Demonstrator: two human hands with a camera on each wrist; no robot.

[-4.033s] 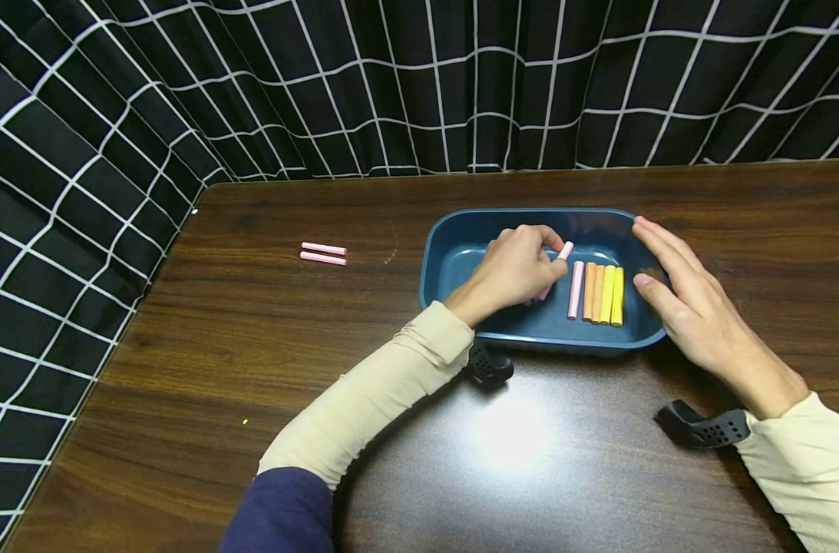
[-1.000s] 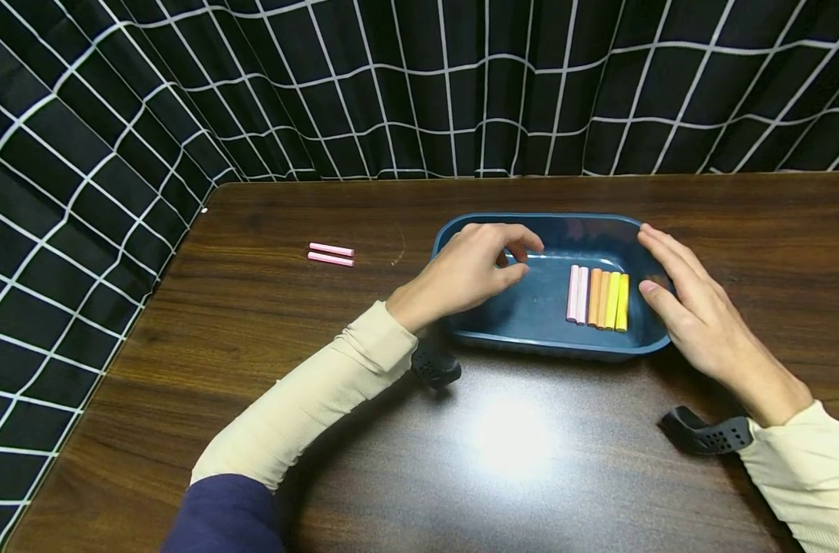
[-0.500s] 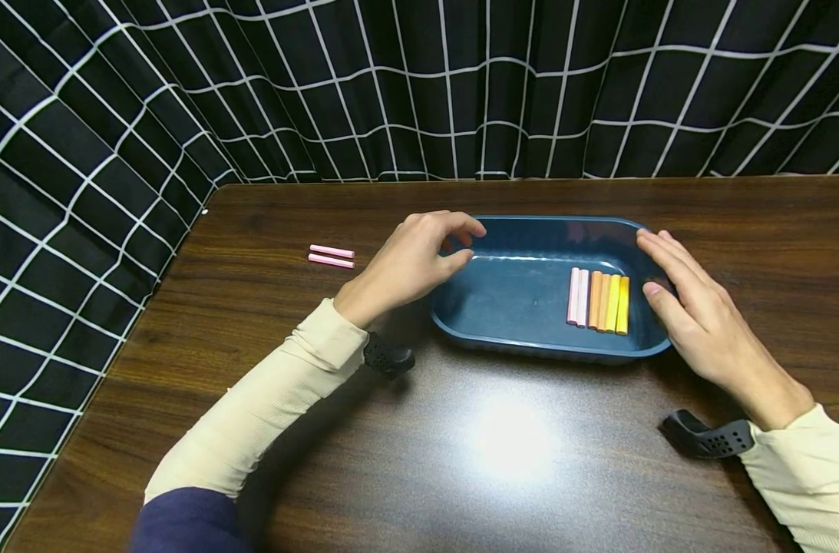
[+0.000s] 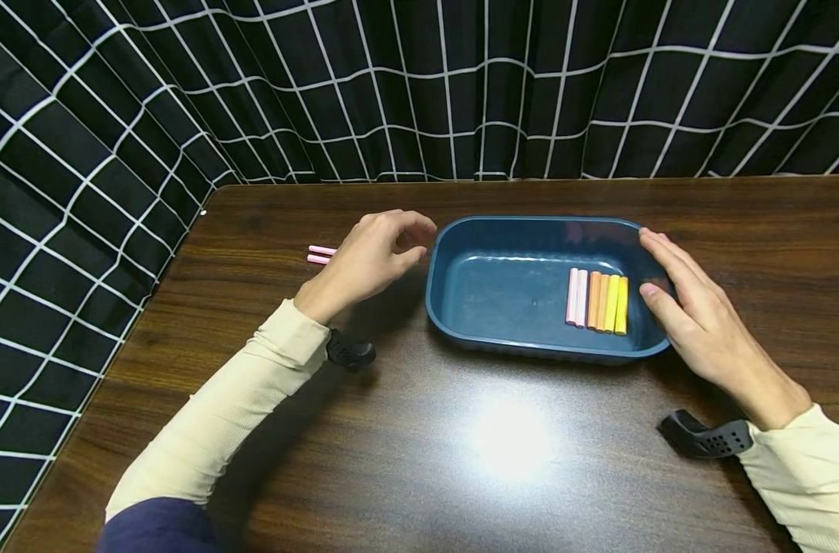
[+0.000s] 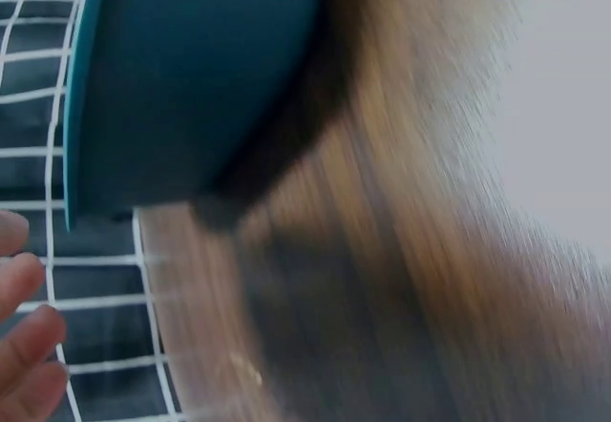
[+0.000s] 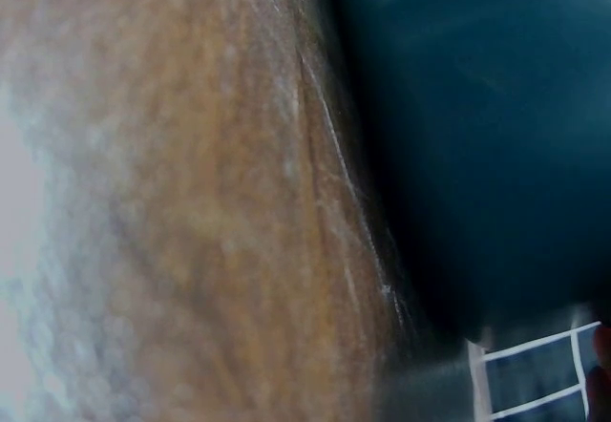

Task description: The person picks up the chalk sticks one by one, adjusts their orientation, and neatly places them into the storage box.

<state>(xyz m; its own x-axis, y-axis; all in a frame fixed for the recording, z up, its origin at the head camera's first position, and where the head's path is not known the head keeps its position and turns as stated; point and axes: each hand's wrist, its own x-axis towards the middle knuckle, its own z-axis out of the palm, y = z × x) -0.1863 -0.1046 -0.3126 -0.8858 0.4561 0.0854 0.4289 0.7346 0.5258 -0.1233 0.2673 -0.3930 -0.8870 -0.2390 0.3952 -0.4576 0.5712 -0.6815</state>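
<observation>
My left hand (image 4: 367, 257) hovers over the table between the blue tub (image 4: 491, 296) and two pink chalks (image 4: 320, 250). Its fingers are loosely bent and hold nothing; the hand covers the chalks' right ends. In the left wrist view, fingertips (image 5: 33, 341) show apart from the tub's wall. My right hand (image 4: 698, 326) rests at the tub's right end, fingers extended along the rim. Inside the tub, toward the right, stand side by side two pink chalks (image 4: 576, 298), two orange chalks (image 4: 598, 302) and two yellow chalks (image 4: 616, 305).
The dark wood table (image 4: 419, 461) carries a bright glare in front of the tub. A black curtain with white grid lines (image 4: 391, 92) hangs behind and along the left. Black straps (image 4: 709, 436) sit at both wrists.
A pink chalk once in my left hand now lies beside the other pink one in the tub. That hand has then moved left, out over the table. My right hand stays at the rim.
</observation>
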